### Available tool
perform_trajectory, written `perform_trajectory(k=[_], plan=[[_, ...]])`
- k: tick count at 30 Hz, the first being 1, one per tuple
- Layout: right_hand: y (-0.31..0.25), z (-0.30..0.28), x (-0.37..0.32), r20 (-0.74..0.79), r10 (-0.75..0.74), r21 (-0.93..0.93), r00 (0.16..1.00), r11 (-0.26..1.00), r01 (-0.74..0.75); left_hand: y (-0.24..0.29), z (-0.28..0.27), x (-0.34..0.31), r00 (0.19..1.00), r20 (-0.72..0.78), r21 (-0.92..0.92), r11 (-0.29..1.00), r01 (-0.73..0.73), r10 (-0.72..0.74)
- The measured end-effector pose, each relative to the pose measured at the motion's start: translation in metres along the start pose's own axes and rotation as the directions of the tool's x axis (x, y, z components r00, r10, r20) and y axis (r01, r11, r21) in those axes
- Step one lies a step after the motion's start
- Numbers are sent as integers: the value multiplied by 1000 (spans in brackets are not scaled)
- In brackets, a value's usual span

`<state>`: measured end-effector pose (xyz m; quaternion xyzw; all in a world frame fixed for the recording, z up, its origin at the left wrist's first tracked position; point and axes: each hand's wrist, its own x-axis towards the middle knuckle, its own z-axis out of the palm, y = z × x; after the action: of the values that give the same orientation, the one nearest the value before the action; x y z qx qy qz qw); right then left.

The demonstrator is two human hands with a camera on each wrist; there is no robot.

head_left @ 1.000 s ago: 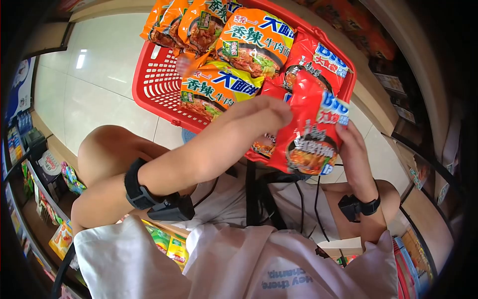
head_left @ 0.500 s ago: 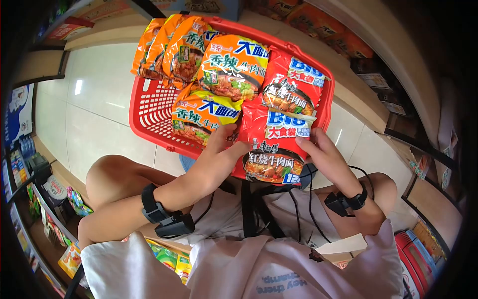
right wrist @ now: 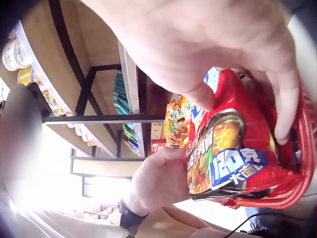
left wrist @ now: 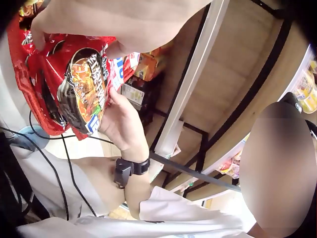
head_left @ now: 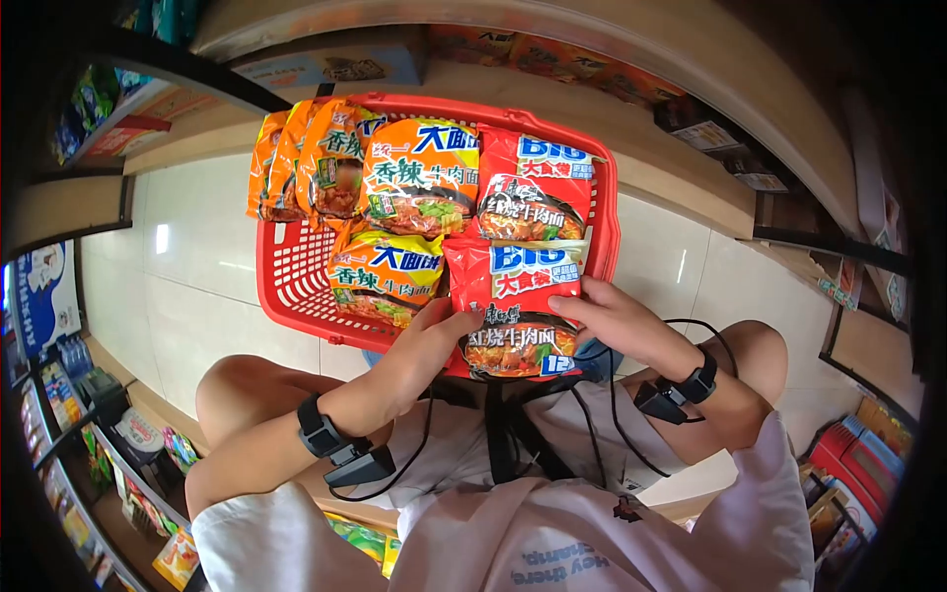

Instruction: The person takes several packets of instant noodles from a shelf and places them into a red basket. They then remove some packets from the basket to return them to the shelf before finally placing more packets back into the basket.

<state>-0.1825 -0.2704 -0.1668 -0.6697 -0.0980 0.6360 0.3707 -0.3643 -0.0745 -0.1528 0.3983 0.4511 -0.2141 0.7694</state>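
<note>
Both hands hold a red instant noodle packet (head_left: 518,296) at the near right corner of a red shopping basket (head_left: 286,314). My left hand (head_left: 424,340) grips its left edge, thumb across the front; my right hand (head_left: 617,316) has the right edge the same way. In the right wrist view, the right hand's (right wrist: 213,49) fingers reach behind the packet, down inside the basket rim. Behind it stands another red noodle packet (head_left: 536,187). Orange noodle packets (head_left: 419,178) fill the back left of the basket, and one more orange packet (head_left: 385,281) leans in front of them.
Wooden shelves (head_left: 651,44) run behind the basket and along the right. More shelves with goods (head_left: 109,444) stand on the left. Pale floor tiles (head_left: 197,266) surround the basket. Black cables (head_left: 602,414) hang over the person's lap between the bent knees.
The held red packet, raised and tilted a second ago, has come down to the basket's near right corner and now stands straight. The left hand has drawn back to its left edge. The head view has shifted.
</note>
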Motion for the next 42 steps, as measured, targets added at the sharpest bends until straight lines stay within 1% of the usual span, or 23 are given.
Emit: perform_trajectory(k=[2,5,8,9,12,13,15,16,18,20,21,24,25,26,29,32,33,35,36,37,38,40,42], plan=[[9,-1,2,-10,-76,-59,997,995,75,-4,-1,0,1000,-7,5,1000,-15,15],[8,3,-1,-12,-123,-101,992,988,121,-1,7,-10,998,-69,80,997,7,-1],[19,5,-2,-3,-220,-88,975,972,219,-1,16,-21,992,-87,114,990,-83,93],[16,8,-6,-15,-230,-106,973,968,227,-2,16,-23,991,-74,86,991,-102,109],[5,11,-24,-36,-221,-184,975,960,210,3,17,-35,995,-92,149,988,-34,48],[7,13,-26,-38,-264,-125,964,958,257,5,19,-39,995,-84,132,990,-48,60],[1,15,-34,-66,-306,-142,950,945,294,8,24,-46,994,-67,96,992,-77,84],[-1,15,-37,-79,-328,-153,941,937,314,5,25,-47,989,-67,100,987,-122,129],[1,14,-36,-103,-346,-102,933,936,336,0,27,-48,972,-68,107,971,-216,224],[-2,11,-36,-131,-369,-57,920,929,365,3,24,-45,956,-51,163,947,-277,288],[-7,7,-35,-145,-382,-38,913,924,381,8,25,-43,946,-42,188,933,-308,321],[-26,-2,-33,-195,-443,-11,875,893,450,32,33,-39,920,-36,171,910,-378,390],[-27,-6,-27,-215,-467,-6,858,879,477,41,34,-37,920,-30,192,905,-379,391],[-31,-10,-24,-236,-489,-2,840,864,503,47,37,-35,905,-44,217,888,-405,424],[-50,-21,-21,-253,-469,19,846,872,489,62,43,-16,850,-70,287,827,-484,522],[-59,-31,-11,-272,-455,63,848,871,488,78,43,11,842,-17,230,822,-522,539],[-59,-34,-3,-270,-459,72,846,867,493,81,42,22,825,4,213,806,-552,565],[-62,-36,3,-291,-469,47,834,864,502,85,43,32,854,-20,179,843,-508,519],[-60,-39,8,-278,-468,46,839,866,498,87,44,37,869,-30,162,861,-483,493],[-56,-42,17,-265,-466,44,844,869,493,91,44,40,896,-46,165,888,-429,441],[-52,-45,25,-252,-462,42,850,872,487,91,43,44,901,-58,150,896,-417,429],[-47,-47,35,-275,-466,48,841,867,496,95,44,48,911,-80,122,911,-393,404],[-47,-48,37,-277,-474,59,836,860,508,97,44,47,924,-78,124,923,-365,375]])
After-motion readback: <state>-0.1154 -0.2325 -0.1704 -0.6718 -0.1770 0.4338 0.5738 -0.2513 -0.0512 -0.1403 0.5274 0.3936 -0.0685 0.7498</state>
